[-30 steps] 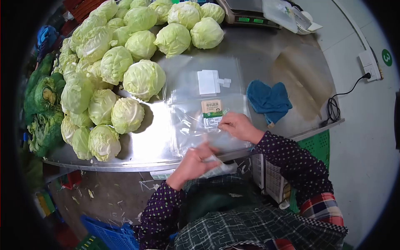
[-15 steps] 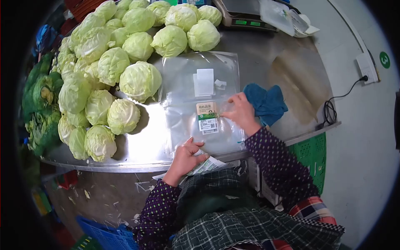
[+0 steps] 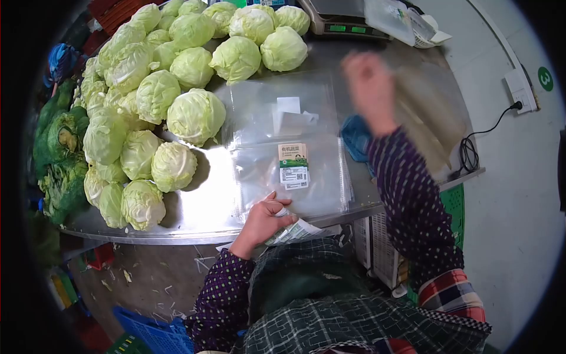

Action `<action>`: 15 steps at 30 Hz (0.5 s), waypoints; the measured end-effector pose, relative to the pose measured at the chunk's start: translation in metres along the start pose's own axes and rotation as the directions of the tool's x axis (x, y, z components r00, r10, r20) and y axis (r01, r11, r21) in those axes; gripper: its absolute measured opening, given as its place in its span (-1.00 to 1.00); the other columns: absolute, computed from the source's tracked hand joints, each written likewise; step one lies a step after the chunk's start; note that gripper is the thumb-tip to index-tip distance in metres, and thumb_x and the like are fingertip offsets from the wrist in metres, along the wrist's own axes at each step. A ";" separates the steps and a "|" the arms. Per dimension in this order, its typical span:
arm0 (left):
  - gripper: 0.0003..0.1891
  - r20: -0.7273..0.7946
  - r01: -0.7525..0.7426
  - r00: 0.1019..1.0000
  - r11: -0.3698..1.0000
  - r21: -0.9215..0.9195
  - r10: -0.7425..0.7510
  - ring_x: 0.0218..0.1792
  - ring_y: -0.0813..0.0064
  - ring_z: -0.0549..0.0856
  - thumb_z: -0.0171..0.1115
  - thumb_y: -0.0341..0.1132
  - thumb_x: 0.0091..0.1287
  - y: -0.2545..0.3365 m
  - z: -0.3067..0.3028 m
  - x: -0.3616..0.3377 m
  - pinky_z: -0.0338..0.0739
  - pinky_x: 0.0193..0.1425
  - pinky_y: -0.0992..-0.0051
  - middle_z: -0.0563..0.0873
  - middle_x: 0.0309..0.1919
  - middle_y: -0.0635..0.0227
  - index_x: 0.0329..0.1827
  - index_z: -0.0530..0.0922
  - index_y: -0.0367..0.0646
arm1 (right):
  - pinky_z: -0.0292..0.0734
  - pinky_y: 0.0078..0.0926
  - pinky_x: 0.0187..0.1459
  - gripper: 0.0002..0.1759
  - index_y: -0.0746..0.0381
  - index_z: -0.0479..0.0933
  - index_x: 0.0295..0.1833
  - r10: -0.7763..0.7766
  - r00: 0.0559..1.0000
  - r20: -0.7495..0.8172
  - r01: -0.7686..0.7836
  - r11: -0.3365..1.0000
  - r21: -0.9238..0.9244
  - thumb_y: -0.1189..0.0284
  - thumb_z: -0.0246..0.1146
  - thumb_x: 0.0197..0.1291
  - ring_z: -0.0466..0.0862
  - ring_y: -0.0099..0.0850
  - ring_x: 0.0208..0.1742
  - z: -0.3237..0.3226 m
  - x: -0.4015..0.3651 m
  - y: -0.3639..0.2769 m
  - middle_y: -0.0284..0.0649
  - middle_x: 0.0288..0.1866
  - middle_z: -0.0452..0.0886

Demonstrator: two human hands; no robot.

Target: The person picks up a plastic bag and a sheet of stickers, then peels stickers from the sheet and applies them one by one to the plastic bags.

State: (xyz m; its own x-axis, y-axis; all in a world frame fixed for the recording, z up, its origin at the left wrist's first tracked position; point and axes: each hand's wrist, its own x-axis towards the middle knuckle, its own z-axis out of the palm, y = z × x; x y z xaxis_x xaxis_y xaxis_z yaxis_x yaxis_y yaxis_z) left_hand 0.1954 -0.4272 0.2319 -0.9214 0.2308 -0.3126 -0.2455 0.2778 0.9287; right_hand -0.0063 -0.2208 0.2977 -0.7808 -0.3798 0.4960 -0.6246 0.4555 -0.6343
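My left hand point(image 3: 265, 221) pinches a sheet of printed labels point(image 3: 293, 232) at the front edge of the steel table, its fingertips against the bags. A stack of clear plastic bags point(image 3: 253, 159) lies flat in front of me. On the top bag is a label point(image 3: 293, 166) with a green band and a printed code. White paper slips point(image 3: 288, 121) lie farther up the bags. My right hand point(image 3: 371, 85) is raised past the bags' right side, above the blue cloth point(image 3: 355, 138); motion blurs its fingers, and I cannot make out anything in them.
Many cabbages point(image 3: 196, 116) are heaped on the left of the table point(image 3: 194, 218). A scale point(image 3: 345, 23) with green displays stands at the back, beside a white basket point(image 3: 427, 38). A black cable point(image 3: 469, 153) hangs at the right edge. A blue crate point(image 3: 153, 330) is on the floor.
My right hand has left the label on the bag and moved up and away, over the cloth. The white slips have shifted slightly. My left hand stays on the label sheet.
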 end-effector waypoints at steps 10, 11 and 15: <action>-0.85 0.009 0.100 0.995 0.993 -0.060 -0.100 0.26 0.26 0.49 0.45 -0.36 0.07 -0.003 -0.005 -0.006 0.07 0.51 0.27 0.70 -0.03 0.09 -0.40 0.70 -0.27 | 0.49 -0.27 -0.08 -0.45 0.33 0.50 -0.10 0.235 0.964 0.128 -0.223 0.970 -0.099 0.36 0.51 -0.25 0.54 -0.16 -0.10 0.046 -0.087 0.021 -0.07 -0.14 0.41; -0.84 0.006 0.114 0.993 0.992 -0.062 -0.114 0.26 0.27 0.49 0.45 -0.35 0.07 0.000 -0.006 -0.006 0.09 0.49 0.27 0.71 -0.03 0.11 -0.39 0.71 -0.26 | 0.49 -0.27 -0.08 -0.45 0.33 0.50 -0.10 0.242 0.963 0.117 -0.231 0.967 -0.105 0.36 0.51 -0.25 0.54 -0.16 -0.10 0.036 -0.089 0.019 -0.07 -0.14 0.41; -0.83 0.051 0.029 0.998 0.996 -0.090 -0.024 0.28 0.02 0.46 0.45 -0.35 0.07 -0.010 -0.011 0.001 0.29 0.38 0.31 0.71 -0.04 0.11 -0.42 0.67 -0.27 | 0.42 -0.13 -0.07 -0.45 0.26 0.57 -0.10 0.056 0.867 0.495 0.171 0.899 -0.403 0.10 0.45 -0.14 0.55 -0.16 -0.10 0.031 -0.110 -0.012 -0.06 -0.11 0.52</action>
State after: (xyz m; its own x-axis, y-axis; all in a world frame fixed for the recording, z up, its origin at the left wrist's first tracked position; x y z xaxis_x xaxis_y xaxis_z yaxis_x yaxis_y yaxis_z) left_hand 0.1939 -0.4404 0.2243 -0.8986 0.2716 -0.3446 -0.2977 0.1994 0.9336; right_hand 0.0875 -0.2092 0.2321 -0.7048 -0.7021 0.1012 -0.7015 0.6686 -0.2466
